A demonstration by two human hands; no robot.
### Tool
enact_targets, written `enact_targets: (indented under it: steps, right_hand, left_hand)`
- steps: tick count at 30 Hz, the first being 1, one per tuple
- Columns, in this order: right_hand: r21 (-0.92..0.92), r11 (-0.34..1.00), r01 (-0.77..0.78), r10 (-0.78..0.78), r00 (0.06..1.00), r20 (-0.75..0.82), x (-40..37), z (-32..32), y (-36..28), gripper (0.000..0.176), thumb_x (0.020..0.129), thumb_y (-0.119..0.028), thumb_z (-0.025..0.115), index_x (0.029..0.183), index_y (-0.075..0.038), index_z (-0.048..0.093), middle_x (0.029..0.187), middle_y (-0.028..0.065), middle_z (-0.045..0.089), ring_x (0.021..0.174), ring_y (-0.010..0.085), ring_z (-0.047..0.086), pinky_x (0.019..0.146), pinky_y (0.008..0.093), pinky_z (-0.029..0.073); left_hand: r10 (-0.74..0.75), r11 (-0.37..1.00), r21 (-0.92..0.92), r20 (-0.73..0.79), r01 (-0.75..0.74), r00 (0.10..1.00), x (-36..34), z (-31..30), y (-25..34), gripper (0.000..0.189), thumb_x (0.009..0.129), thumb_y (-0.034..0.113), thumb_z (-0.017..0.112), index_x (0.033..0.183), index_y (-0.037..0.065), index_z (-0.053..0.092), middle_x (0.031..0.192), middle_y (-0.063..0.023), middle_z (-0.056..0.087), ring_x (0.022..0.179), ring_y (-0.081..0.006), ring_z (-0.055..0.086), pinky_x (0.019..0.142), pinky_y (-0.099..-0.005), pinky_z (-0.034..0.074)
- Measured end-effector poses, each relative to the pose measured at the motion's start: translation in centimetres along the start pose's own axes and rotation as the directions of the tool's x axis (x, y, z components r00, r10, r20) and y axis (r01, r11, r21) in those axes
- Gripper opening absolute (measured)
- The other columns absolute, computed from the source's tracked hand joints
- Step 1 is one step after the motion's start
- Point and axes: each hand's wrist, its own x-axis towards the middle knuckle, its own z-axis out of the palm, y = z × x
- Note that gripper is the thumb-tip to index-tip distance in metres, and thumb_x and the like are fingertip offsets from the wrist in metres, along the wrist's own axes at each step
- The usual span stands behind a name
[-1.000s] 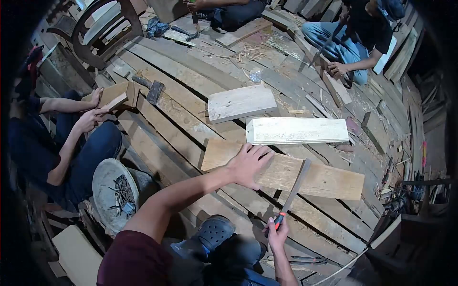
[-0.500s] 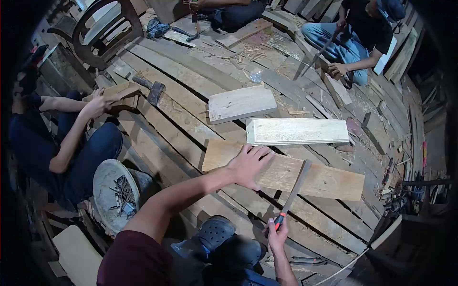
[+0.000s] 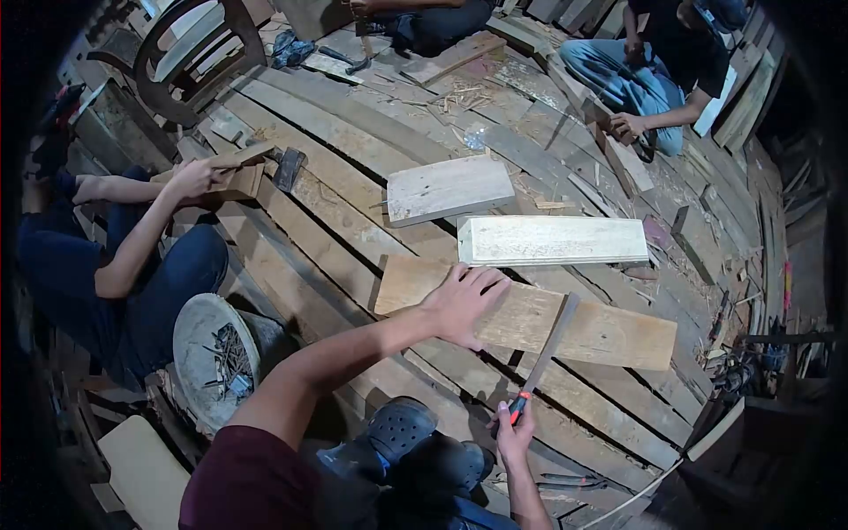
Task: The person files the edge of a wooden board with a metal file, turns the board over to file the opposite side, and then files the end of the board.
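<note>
My left hand (image 3: 464,306) lies with spread fingers on top of a light brown wooden board (image 3: 618,336), left of its middle. Closed around the red-and-black handle of a file (image 3: 554,340) is my right hand (image 3: 514,433), in front of the board. The file's long flat grey blade points away from me and lies across the board's face, right of my left hand. Just behind the board sits a pale, bevelled wooden block (image 3: 556,240). Farther back there is a shorter pale plank (image 3: 450,190).
A bucket of nails (image 3: 216,362) stands at my left. Beside it a person (image 3: 124,256) works on a wooden piece, near a hammer head (image 3: 288,170). Another person (image 3: 680,79) sits at back right, a third at the back. The slatted floor (image 3: 353,185) has gaps and shavings.
My hands, the board and the file stay almost still. The person at left has pushed the piece in their hand toward the right. The back-right person's hand and tool have shifted.
</note>
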Motion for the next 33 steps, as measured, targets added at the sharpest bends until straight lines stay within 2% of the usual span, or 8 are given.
enact_targets:
  steps: [17, 20, 26, 29, 30, 31, 32, 33]
  right_hand:
    - [0.019, 0.999, 0.028, -0.028, 1.0, -0.014, 0.2, 0.1, 0.3, 0.022, 0.099, -0.015, 0.067, 0.106, -0.002, 0.051, 0.074, 0.0057, 0.063, 0.06, 0.0137, 0.063, 0.054, 0.0293, 0.054]
    - [0.009, 1.0, 0.021, -0.021, 1.0, -0.007, 0.2, 0.1, 0.4, 0.022, 0.099, -0.016, 0.068, 0.106, -0.002, 0.051, 0.074, 0.0059, 0.063, 0.06, 0.0137, 0.063, 0.054, 0.0294, 0.054]
    - [-0.026, 1.0, -0.012, 0.011, 1.0, -0.02, 0.2, -0.2, 0.7, 0.025, 0.098, -0.018, 0.068, 0.11, -0.002, 0.053, 0.075, 0.0052, 0.064, 0.06, 0.013, 0.063, 0.054, 0.0288, 0.054]
    - [-0.098, 0.992, -0.077, 0.073, 0.996, -0.044, -0.3, 0.1, -0.2, 0.024, 0.098, -0.019, 0.069, 0.111, -0.003, 0.056, 0.075, 0.0036, 0.064, 0.061, 0.0121, 0.064, 0.055, 0.0277, 0.052]
    - [-0.075, 0.996, 0.043, -0.045, 0.998, -0.034, -0.5, 0.6, -0.5, 0.03, 0.098, -0.025, 0.07, 0.115, -0.003, 0.058, 0.072, 0.003, 0.064, 0.062, 0.0123, 0.063, 0.056, 0.0296, 0.052]
    - [-0.336, 0.942, -0.003, -0.02, 0.998, -0.066, -0.7, 0.8, -1.3, 0.041, 0.097, -0.033, 0.07, 0.124, -0.005, 0.058, 0.072, 0.0072, 0.063, 0.059, 0.018, 0.061, 0.055, 0.0347, 0.05]
    - [-0.437, 0.892, 0.115, -0.137, 0.99, -0.019, -0.2, 0.4, 1.7, 0.045, 0.096, -0.04, 0.068, 0.129, -0.011, 0.057, 0.072, 0.0117, 0.061, 0.059, 0.0248, 0.059, 0.057, 0.0407, 0.049]
    - [-0.356, 0.934, 0.0, -0.008, 1.0, -0.021, -0.8, 0.7, -1.1, 0.042, 0.097, -0.042, 0.065, 0.123, -0.009, 0.06, 0.077, 0.0113, 0.069, 0.068, 0.0195, 0.067, 0.063, 0.0362, 0.053]
  left_hand:
    - [-0.007, 1.0, 0.029, 0.04, 0.006, 0.999, 0.0, -0.3, 0.1, 0.125, 0.063, 0.065, 0.082, 0.155, 0.0, 0.029, 0.15, -0.02, 0.04, 0.144, -0.0327, 0.034, 0.116, -0.0533, 0.023]
    - [0.0, 1.0, -0.012, -0.021, 0.0, 1.0, -0.1, 0.3, 0.0, 0.128, 0.058, 0.059, 0.087, 0.156, 0.002, 0.028, 0.149, -0.02, 0.039, 0.142, -0.0345, 0.035, 0.115, -0.0554, 0.024]
    - [0.012, 1.0, -0.019, -0.032, -0.013, 0.999, 0.0, 0.0, 0.0, 0.124, 0.058, 0.057, 0.088, 0.154, 0.002, 0.031, 0.147, -0.0198, 0.041, 0.139, -0.0343, 0.039, 0.113, -0.0547, 0.027]
    - [0.043, 0.995, -0.09, -0.056, -0.048, 0.997, -0.1, 0.0, -0.3, 0.121, 0.061, 0.063, 0.083, 0.153, 0.001, 0.034, 0.146, -0.0177, 0.044, 0.139, -0.0327, 0.039, 0.113, -0.0537, 0.028]
    - [0.055, 0.998, -0.033, -0.107, -0.059, 0.993, -0.1, 0.8, -0.2, 0.115, 0.061, 0.062, 0.083, 0.148, 0.002, 0.04, 0.143, -0.0178, 0.047, 0.136, -0.0338, 0.041, 0.109, -0.0536, 0.031]
    - [0.055, 0.995, 0.09, -0.089, -0.047, 0.995, 0.2, 0.9, 0.1, 0.111, 0.061, 0.061, 0.083, 0.146, 0.002, 0.042, 0.141, -0.0192, 0.047, 0.134, -0.0358, 0.042, 0.107, -0.0535, 0.033]
    - [-0.031, 0.997, -0.067, 0.035, 0.034, 0.999, 0.2, -0.5, 0.4, 0.115, 0.059, 0.061, 0.084, 0.148, 0.002, 0.04, 0.142, -0.0211, 0.046, 0.134, -0.0384, 0.041, 0.11, -0.0539, 0.032]
    - [-0.007, 0.999, -0.044, 0.044, 0.009, 0.999, 0.2, -1.0, 0.9, 0.12, 0.06, 0.061, 0.084, 0.15, -0.002, 0.036, 0.141, -0.0234, 0.046, 0.132, -0.0419, 0.041, 0.11, -0.0562, 0.031]
